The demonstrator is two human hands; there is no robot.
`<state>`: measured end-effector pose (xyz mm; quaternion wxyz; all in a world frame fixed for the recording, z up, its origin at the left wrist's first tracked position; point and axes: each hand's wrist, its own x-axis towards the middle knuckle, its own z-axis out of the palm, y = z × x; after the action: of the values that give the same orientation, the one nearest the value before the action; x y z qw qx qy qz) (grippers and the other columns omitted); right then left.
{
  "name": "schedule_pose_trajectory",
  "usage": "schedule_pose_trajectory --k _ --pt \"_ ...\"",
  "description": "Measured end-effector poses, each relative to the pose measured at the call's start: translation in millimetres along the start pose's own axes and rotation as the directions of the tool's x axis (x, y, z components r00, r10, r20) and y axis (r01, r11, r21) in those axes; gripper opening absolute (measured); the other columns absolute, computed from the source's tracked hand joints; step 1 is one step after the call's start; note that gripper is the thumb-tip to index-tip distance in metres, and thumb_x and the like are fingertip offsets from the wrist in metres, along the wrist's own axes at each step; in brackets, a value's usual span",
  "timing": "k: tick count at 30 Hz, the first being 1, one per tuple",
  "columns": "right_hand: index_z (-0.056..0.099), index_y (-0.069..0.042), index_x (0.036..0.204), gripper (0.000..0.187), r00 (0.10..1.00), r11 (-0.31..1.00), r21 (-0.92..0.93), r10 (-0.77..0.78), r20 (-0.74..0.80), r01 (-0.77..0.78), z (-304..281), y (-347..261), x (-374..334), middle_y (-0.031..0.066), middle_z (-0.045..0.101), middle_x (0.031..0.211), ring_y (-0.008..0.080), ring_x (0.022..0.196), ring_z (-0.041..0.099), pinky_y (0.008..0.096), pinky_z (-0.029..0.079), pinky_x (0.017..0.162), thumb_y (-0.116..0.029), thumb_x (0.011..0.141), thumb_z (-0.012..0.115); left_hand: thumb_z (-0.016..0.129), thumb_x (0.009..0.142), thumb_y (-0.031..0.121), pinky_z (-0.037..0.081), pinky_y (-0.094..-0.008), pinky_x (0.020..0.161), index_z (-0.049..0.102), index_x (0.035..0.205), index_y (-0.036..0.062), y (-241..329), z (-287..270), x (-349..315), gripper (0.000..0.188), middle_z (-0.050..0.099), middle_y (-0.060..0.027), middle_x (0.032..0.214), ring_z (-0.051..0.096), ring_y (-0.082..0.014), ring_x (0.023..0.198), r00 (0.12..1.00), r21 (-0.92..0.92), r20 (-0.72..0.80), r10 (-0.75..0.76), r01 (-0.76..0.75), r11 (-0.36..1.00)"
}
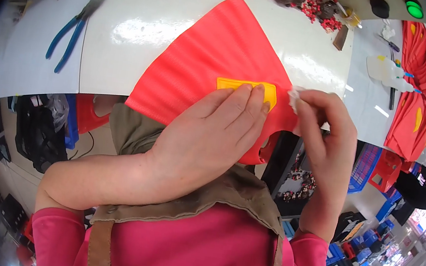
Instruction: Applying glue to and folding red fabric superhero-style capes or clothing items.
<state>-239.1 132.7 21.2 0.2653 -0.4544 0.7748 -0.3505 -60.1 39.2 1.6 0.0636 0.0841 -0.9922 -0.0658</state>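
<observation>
A fan-shaped red sheet of leather-like material [220, 41] lies over the near edge of the white table, its lower part toward my lap. On it sits a small yellow patch [224, 83], partly covered by my fingers. My left hand [208, 129] rests flat across the patch and the red sheet, fingers stretched out. Beside the sheet's right edge, my right hand [331, 125] is closed in a pinch on a crumpled white wad, like tissue or cloth [293, 97]. Its far fingers are curled and partly hidden.
Blue-handled pliers [76, 29] lie on the white table [125, 61] at left. Small red and dark pieces [330, 13] are scattered at the far right. Further right are white squeeze bottles [387, 73] and stacked red sheets [423, 67]. Another person [418, 189] is in the background.
</observation>
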Motion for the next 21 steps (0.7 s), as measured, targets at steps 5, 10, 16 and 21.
schedule_pose_trajectory --k 5,10,16,21 --pt "0.062 -0.002 0.099 0.013 0.993 0.982 -0.153 -0.114 -0.020 0.110 16 9 -2 0.0047 0.059 0.078 0.0098 0.057 0.051 0.0239 0.042 0.055 -0.005 0.087 0.063 0.053 0.078 0.012 0.044 -0.0337 0.095 0.053 0.125 0.0017 1 -5 4 0.048 0.050 -0.0132 0.130 0.051 -0.0248 0.117 0.999 -0.013 0.035 -0.024 0.025 1.000" --pt "0.063 -0.004 0.097 0.014 0.992 0.971 -0.206 -0.123 0.000 0.120 5 11 -20 0.0050 0.054 0.072 0.0124 0.060 0.053 0.0263 0.042 0.056 -0.003 0.083 0.064 0.054 0.078 0.013 0.045 -0.0341 0.094 0.055 0.121 0.0007 -1 -3 6 0.045 0.053 -0.0139 0.125 0.052 -0.0253 0.115 1.000 0.006 0.016 0.004 -0.005 1.000" --pt "0.064 -0.006 0.095 0.014 0.971 0.969 -0.188 -0.189 -0.147 0.160 0 21 -20 0.0061 0.056 0.085 0.0171 0.068 0.055 0.0273 0.043 0.059 -0.001 0.081 0.064 0.057 0.077 0.012 0.048 -0.0338 0.091 0.058 0.117 0.0004 1 0 12 0.041 0.056 -0.0142 0.122 0.056 -0.0262 0.110 0.999 0.036 -0.030 0.039 -0.038 0.999" --pt "0.064 -0.009 0.094 0.019 0.935 0.865 -0.396 -0.352 -0.045 0.307 6 20 -14 0.0053 0.055 0.087 0.0222 0.079 0.055 0.0324 0.044 0.069 -0.004 0.077 0.067 0.060 0.076 0.010 0.050 -0.0329 0.087 0.061 0.114 0.0016 3 -3 14 0.038 0.058 -0.0134 0.121 0.059 -0.0259 0.107 0.999 0.032 -0.034 0.017 -0.016 0.999"
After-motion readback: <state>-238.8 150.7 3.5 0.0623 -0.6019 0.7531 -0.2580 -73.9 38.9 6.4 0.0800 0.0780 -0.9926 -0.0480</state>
